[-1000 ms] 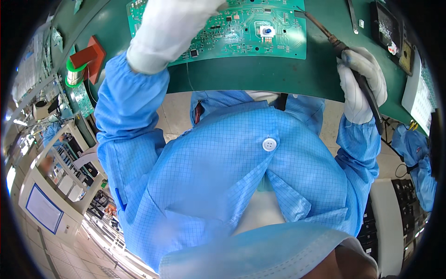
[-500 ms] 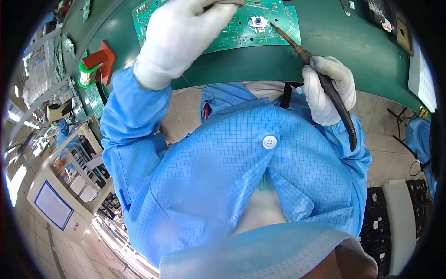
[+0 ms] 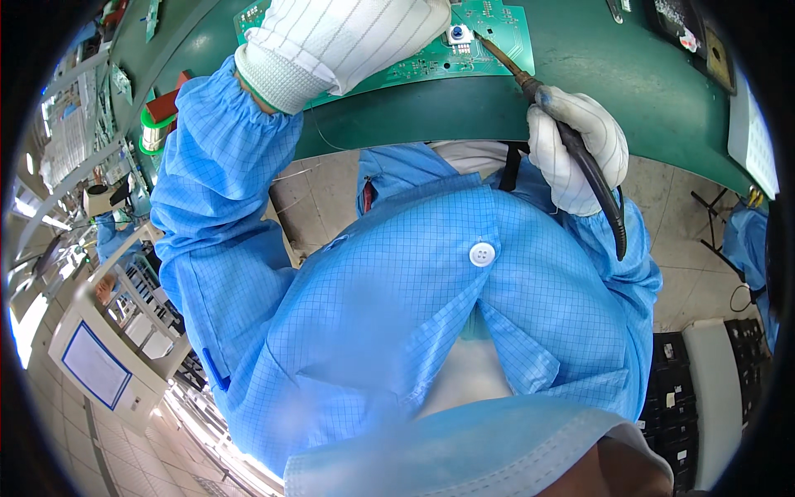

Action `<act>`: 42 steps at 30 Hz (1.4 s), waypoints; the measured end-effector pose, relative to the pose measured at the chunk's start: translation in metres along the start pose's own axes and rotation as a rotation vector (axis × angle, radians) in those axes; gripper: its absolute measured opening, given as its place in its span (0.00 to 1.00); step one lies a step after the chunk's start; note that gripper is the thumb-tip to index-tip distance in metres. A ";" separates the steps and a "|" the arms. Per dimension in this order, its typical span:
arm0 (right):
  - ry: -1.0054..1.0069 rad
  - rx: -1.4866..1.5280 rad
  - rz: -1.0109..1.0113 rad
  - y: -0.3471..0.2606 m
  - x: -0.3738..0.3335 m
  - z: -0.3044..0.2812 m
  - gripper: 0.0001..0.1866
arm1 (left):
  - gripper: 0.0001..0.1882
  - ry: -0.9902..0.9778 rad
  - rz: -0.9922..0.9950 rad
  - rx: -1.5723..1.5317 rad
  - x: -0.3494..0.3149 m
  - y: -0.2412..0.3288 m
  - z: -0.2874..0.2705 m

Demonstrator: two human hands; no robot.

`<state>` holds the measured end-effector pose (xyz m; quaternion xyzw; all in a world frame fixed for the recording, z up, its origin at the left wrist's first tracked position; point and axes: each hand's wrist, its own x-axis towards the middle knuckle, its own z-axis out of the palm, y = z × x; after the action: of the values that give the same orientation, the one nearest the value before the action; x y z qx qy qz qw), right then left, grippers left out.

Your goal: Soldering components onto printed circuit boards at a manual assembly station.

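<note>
A green circuit board (image 3: 497, 58) lies at the far edge of my view, with a small white part with a blue centre (image 3: 458, 33) on it. My right hand (image 3: 578, 145), in a striped white glove, is closed round a soldering iron (image 3: 585, 166). The iron's tip rests at or just above the board, right beside the white part. My left hand (image 3: 352, 41), also gloved, arches over the board's left side with its fingers curled together near the part. Thin solder wire (image 3: 319, 132) trails from beneath it; the fingertips are mostly hidden.
A green-rimmed solder spool (image 3: 154, 132) with a red holder (image 3: 166, 105) stands left of my left sleeve. The green mat (image 3: 629, 66) runs under the board. Dark boxy items (image 3: 691, 33) lie at the far right, and a white keypad-like panel (image 3: 752, 137) stands at the right edge.
My left hand has turned over and its wrist has risen and swung, covering more of the board. My right hand has drawn the iron slightly up and left, toward the white part.
</note>
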<state>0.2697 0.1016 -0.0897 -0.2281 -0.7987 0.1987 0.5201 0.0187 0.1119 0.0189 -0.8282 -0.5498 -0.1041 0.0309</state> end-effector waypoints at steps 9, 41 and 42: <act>-0.018 -0.011 -0.004 0.001 0.000 0.002 0.15 | 0.10 0.060 0.107 0.004 -0.002 -0.004 0.010; 0.000 0.004 0.048 -0.002 0.000 0.004 0.15 | 0.15 -0.029 0.120 0.055 -0.024 -0.009 0.030; 0.000 0.001 0.053 -0.002 0.000 0.005 0.15 | 0.18 -0.067 0.034 -0.005 -0.025 -0.009 0.033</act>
<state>0.2653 0.0991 -0.0904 -0.2486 -0.7924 0.2129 0.5147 0.0058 0.0988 -0.0194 -0.8406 -0.5360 -0.0770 0.0121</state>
